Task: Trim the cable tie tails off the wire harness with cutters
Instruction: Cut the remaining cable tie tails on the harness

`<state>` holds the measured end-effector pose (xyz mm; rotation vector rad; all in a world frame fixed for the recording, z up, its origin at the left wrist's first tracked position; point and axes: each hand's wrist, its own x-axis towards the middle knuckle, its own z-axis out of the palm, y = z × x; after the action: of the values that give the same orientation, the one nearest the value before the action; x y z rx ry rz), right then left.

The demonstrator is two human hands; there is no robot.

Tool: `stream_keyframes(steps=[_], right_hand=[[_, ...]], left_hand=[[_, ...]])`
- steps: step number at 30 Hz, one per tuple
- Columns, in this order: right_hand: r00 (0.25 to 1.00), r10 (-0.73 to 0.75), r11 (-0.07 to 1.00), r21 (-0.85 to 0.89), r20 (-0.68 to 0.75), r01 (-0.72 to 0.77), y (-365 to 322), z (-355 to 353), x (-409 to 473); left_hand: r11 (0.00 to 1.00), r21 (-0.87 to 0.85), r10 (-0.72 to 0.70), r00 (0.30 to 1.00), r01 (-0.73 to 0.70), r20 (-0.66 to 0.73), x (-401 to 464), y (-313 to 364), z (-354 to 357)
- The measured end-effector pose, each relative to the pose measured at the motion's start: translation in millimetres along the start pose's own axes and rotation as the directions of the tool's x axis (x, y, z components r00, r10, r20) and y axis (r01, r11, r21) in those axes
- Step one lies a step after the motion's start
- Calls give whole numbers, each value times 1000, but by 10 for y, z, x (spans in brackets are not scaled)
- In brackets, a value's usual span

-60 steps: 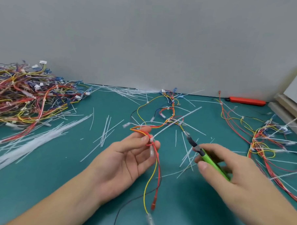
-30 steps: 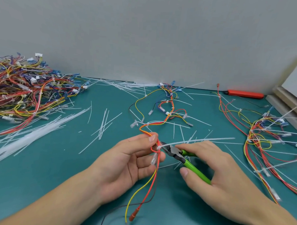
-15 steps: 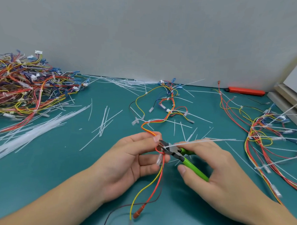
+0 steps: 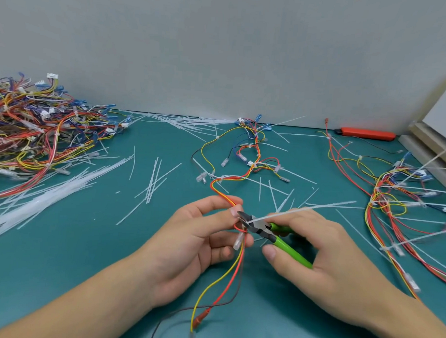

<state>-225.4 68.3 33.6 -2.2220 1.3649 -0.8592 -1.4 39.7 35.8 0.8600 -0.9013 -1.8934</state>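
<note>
My left hand (image 4: 198, 247) pinches a wire harness (image 4: 245, 167) of red, yellow and orange wires between thumb and fingers, just above the teal table. Its loose ends (image 4: 211, 296) hang down toward me. My right hand (image 4: 322, 260) grips green-handled cutters (image 4: 277, 237). The cutter jaws (image 4: 245, 221) sit at the base of a long white cable tie tail (image 4: 304, 209), right beside my left fingertips. The tail runs up and to the right over my right hand.
A big heap of harnesses (image 4: 32, 132) lies at the far left. More harnesses with uncut tails (image 4: 399, 202) lie at the right. Cut white tails (image 4: 149, 183) are scattered over the table. An orange tool (image 4: 366, 133) lies by the back wall.
My right hand brought the cutters from the table's right side to the tie at my left fingertips. The jaws now sit at the tail's base. The harness shifted slightly toward me.
</note>
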Motion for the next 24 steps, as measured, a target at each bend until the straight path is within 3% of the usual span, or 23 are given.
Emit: stream_keyframes(steps=[9,24], right_hand=[[1000,-6,1000,3,7,6,-9,-11,4],[999,-14,998,-60,-35,12,-11,39,2]], left_hand=[[999,-39,-14,999,16,41,5,0,-9],[999,37,27,999,-27,-20,7,-48,13]])
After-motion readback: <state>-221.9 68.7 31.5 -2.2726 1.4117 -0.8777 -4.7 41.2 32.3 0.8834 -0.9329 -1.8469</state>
